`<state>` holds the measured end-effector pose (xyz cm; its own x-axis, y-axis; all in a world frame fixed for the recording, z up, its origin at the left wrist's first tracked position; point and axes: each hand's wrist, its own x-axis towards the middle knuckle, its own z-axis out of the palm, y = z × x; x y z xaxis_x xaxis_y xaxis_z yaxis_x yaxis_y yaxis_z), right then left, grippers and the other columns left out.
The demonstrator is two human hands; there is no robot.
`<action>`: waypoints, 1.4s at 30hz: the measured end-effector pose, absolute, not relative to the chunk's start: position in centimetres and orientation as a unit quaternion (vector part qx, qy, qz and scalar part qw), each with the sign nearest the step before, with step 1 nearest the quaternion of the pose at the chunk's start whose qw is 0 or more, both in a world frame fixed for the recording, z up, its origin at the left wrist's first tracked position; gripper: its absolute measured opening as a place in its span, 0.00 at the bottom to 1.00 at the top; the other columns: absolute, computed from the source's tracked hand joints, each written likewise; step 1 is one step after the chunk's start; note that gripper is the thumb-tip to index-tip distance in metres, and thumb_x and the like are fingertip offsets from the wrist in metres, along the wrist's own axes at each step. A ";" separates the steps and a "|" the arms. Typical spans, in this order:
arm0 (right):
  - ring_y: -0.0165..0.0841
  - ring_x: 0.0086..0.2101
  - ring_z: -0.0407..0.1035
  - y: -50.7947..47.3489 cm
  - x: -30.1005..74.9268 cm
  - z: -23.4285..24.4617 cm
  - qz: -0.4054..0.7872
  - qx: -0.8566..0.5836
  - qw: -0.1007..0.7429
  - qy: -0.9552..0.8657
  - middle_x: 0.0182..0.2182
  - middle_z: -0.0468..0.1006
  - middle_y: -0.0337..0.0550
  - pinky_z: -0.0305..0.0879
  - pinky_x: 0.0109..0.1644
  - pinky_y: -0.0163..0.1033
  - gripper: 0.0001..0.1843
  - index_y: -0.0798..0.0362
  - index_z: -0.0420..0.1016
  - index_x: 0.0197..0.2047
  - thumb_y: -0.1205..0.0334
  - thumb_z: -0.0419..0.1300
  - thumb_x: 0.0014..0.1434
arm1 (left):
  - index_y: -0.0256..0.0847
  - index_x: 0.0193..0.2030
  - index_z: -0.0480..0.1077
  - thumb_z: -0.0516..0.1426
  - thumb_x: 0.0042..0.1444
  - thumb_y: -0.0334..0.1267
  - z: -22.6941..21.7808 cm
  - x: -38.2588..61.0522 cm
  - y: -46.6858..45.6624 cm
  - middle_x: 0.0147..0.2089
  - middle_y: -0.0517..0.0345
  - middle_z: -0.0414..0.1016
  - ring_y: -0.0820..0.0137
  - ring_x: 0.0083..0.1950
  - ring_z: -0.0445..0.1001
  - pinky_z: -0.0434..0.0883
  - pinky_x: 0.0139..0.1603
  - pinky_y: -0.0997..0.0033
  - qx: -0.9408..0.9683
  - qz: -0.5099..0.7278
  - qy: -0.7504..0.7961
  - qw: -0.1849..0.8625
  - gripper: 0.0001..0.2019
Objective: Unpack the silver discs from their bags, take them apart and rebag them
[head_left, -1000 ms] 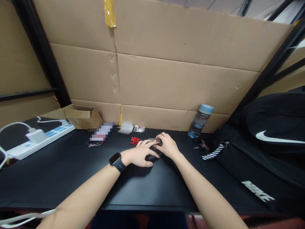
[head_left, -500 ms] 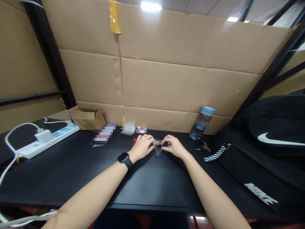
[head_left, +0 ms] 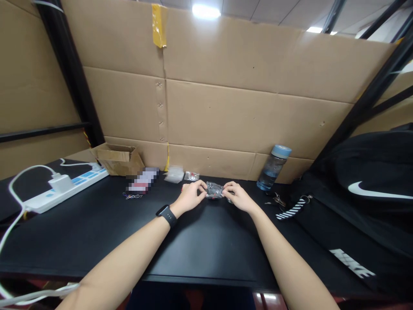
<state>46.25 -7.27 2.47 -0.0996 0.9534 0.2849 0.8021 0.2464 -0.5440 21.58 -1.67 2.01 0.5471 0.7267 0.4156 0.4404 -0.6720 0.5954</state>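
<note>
A small clear plastic bag with tiny dark and red bits inside is held just above the black table, stretched between both hands. My left hand, with a black watch on its wrist, pinches the bag's left edge. My right hand pinches its right edge. Both hands have their fingers closed on the bag.
Along the cardboard back wall lie two small clear bags, a blurred packet and an open cardboard box. A white power strip lies left. A water bottle, keys with a striped strap and a black bag are right.
Both hands have lifted the small bag off the table and pulled it taut between them; one second ago they were pressed low over it. The view tilted up slightly.
</note>
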 end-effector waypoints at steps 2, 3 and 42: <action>0.41 0.52 0.65 -7.3 45.8 2.4 0.107 -0.629 0.269 -0.722 0.49 0.73 0.46 0.62 0.54 0.51 0.16 0.50 0.80 0.32 0.54 0.55 0.65 | 0.46 0.52 0.65 0.57 0.58 0.38 2.2 21.7 -2.0 0.38 0.64 0.82 0.67 0.41 0.78 0.64 0.51 0.64 0.842 0.340 0.358 0.218 0.15; 0.42 0.53 0.64 -7.4 45.5 2.5 0.095 -0.642 0.255 -0.717 0.50 0.73 0.45 0.60 0.54 0.54 0.16 0.50 0.79 0.31 0.54 0.55 0.65 | 0.46 0.55 0.63 0.57 0.57 0.38 2.3 21.7 -2.1 0.37 0.65 0.81 0.67 0.42 0.78 0.63 0.52 0.62 0.839 0.344 0.364 0.213 0.18; 0.36 0.42 0.71 -8.1 43.7 2.4 0.062 -0.628 0.222 -0.744 0.33 0.81 0.37 0.46 0.50 0.45 0.14 0.42 0.71 0.53 0.60 0.58 0.65 | 0.49 0.52 0.64 0.55 0.59 0.36 1.2 22.0 -2.7 0.34 0.64 0.80 0.65 0.44 0.75 0.54 0.48 0.61 0.880 0.228 0.393 0.141 0.14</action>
